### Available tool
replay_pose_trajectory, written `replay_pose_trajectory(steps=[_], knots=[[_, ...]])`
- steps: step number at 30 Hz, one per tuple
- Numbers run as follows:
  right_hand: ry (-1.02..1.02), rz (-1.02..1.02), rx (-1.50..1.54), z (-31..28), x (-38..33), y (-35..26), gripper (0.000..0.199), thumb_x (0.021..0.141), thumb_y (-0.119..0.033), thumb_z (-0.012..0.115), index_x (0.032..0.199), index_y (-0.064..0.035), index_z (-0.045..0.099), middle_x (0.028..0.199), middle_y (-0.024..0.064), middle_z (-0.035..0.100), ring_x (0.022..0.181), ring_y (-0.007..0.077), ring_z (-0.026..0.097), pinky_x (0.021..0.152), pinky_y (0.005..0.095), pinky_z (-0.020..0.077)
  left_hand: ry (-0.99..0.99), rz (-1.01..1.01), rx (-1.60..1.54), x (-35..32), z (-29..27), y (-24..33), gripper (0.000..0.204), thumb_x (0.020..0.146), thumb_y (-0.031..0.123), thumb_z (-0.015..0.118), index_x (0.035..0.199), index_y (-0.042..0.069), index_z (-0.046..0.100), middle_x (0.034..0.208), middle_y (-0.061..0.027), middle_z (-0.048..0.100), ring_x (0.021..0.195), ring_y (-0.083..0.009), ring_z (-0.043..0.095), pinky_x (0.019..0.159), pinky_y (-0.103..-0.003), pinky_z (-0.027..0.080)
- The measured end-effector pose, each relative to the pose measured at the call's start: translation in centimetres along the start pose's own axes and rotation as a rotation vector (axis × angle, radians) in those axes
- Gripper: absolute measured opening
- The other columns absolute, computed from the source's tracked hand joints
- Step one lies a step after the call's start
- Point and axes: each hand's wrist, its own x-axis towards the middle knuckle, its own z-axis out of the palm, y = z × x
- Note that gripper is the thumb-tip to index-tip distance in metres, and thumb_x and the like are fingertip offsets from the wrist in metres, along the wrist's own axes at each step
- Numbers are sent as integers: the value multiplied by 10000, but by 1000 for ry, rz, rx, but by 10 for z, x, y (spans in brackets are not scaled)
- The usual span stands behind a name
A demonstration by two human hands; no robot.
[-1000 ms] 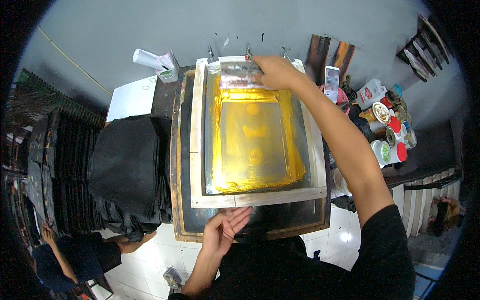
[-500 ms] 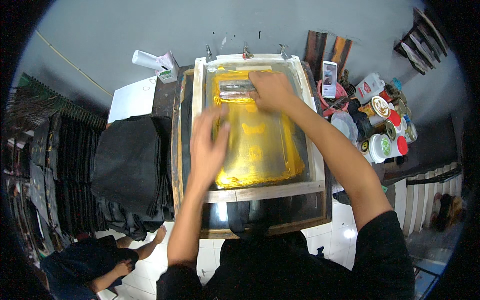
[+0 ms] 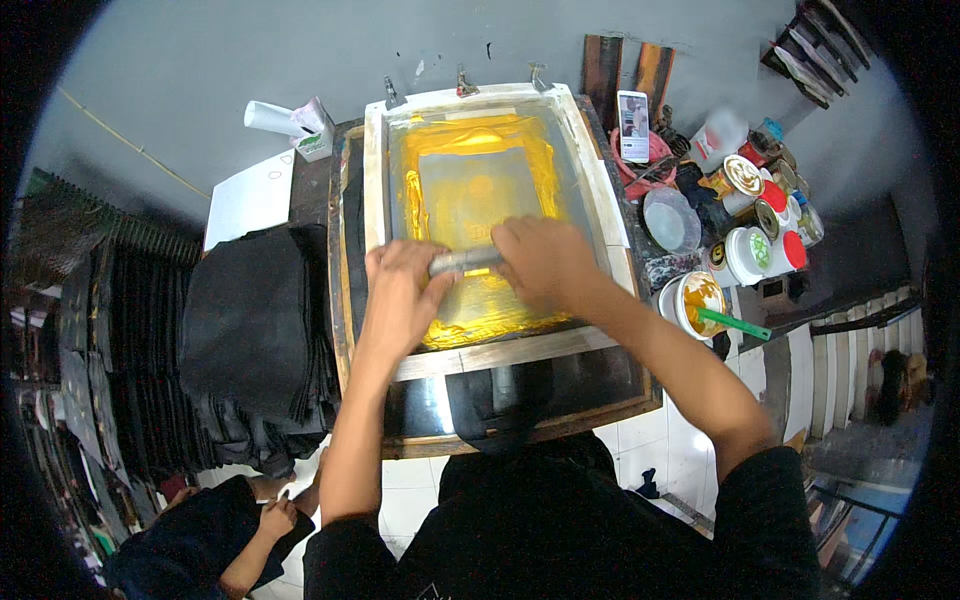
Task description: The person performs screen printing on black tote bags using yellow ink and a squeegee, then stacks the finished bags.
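A screen printing frame (image 3: pixel 374 180) with a pale wooden border lies on the table, its mesh smeared with yellow ink (image 3: pixel 545 165). Both of my hands grip a squeegee (image 3: pixel 465 262) laid crosswise low on the mesh. My left hand (image 3: pixel 400 290) is closed around its left end, and my right hand (image 3: pixel 548 265) around its right end. Fingers cover most of the tool. Beneath the frame, black fabric (image 3: pixel 505 400) shows at the near side. Metal clamps (image 3: pixel 465 82) stand along the frame's far edge.
Stacked black fabric pieces (image 3: pixel 255 320) sit at the left. On the right are ink tubs (image 3: pixel 740 258), a tub with a green-handled tool (image 3: pixel 735 322), and a propped phone (image 3: pixel 633 125). Another person (image 3: pixel 190 535) sits low at the lower left. A white sheet (image 3: pixel 250 200) lies at back left.
My right hand has drawn the squeegee from the far end of the mesh toward me. My left hand, earlier off the tool, now grips it too. The tub with the green-handled tool has come into view.
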Motion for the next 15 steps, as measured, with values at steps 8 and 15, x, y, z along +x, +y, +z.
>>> replay_pose_trajectory(steps=[8, 15], knots=[[186, -137, -117, 20, -71, -39, 152, 830, -199, 581, 936, -92, 561, 877, 77, 582, 833, 255, 607, 718, 399, 500, 58, 13, -1, -72, 4, 36, 309, 828, 166, 786, 1097, 33, 714, 1082, -115, 719, 1155, -272, 615, 1032, -450, 330], [300, -171, -106, 18, -77, -39, 162, 829, -219, 597, 940, -101, 592, 884, 57, 583, 839, 218, 609, 744, 371, 480, 36, -38, 396, -124, 14, -1, 1107, 680, 453, 895, 1552, 36, 354, 1625, -187, 361, 1549, -383, 225, 1237, -605, 43]])
